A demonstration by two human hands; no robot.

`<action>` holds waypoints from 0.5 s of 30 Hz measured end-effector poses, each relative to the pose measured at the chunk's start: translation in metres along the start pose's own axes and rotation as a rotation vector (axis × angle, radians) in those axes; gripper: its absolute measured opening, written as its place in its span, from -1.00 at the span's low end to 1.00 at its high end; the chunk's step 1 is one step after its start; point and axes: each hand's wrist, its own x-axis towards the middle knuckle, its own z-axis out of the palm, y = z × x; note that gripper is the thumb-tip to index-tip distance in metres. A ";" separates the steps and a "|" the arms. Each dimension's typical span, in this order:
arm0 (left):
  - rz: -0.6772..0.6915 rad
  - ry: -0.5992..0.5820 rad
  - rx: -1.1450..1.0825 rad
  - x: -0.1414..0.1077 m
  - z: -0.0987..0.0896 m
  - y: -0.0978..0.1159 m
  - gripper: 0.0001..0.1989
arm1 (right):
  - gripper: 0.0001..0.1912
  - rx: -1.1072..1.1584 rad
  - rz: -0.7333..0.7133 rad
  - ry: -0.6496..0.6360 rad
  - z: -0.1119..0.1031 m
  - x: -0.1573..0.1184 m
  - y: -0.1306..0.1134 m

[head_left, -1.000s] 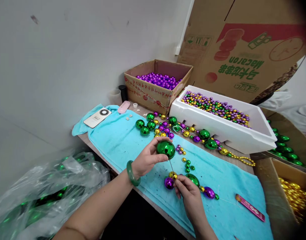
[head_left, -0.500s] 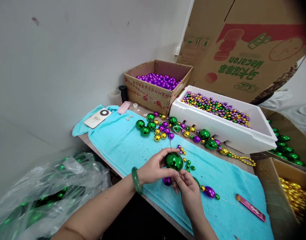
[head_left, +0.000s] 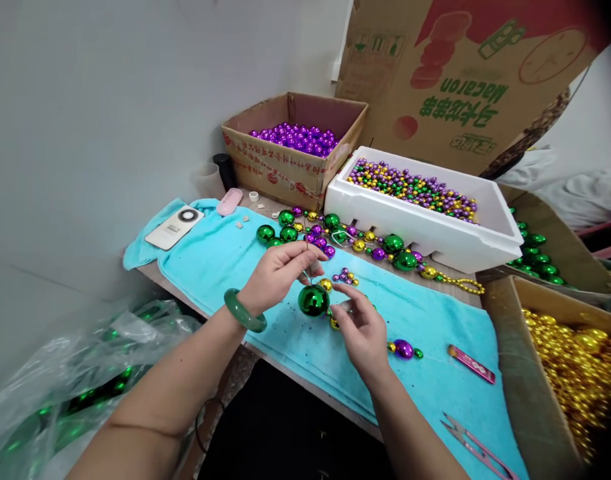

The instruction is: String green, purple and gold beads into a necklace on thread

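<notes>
My left hand (head_left: 285,267), with a green bangle (head_left: 244,311) at the wrist, pinches a thin dark needle (head_left: 310,273) above a large shiny green bead (head_left: 313,301). The bead hangs below those fingertips, over the towel. My right hand (head_left: 360,327) is just right of the bead, its thumb and fingers apart; whether it touches the bead I cannot tell. Gold beads (head_left: 326,285) show between the hands. Part of the strand is hidden behind my right hand and emerges as a purple bead (head_left: 404,349) and a small green bead (head_left: 418,353).
On the turquoise towel (head_left: 210,267) lie a finished-looking bead strand (head_left: 392,244), a phone (head_left: 174,227), a pink cutter-like case (head_left: 472,365) and thread snips (head_left: 478,447). Behind stand a carton of purple beads (head_left: 280,167) and a white foam box (head_left: 420,230); gold beads fill a right-hand carton (head_left: 505,353).
My left hand has moved from around the green bead to the needle above it. My right hand has let go beneath the bead and opened beside it. The view has shifted, revealing the snips.
</notes>
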 end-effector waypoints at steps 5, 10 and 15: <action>0.078 0.023 -0.021 -0.002 0.007 0.019 -0.75 | -0.83 -0.094 -0.206 -0.095 0.010 0.009 -0.015; 0.108 0.149 -0.117 -0.001 0.002 0.019 -0.77 | -0.86 -0.122 -0.100 -0.090 0.018 0.010 -0.011; 0.053 0.185 -0.143 -0.001 0.003 0.008 -0.77 | -0.83 0.425 0.297 -0.233 0.021 0.010 -0.013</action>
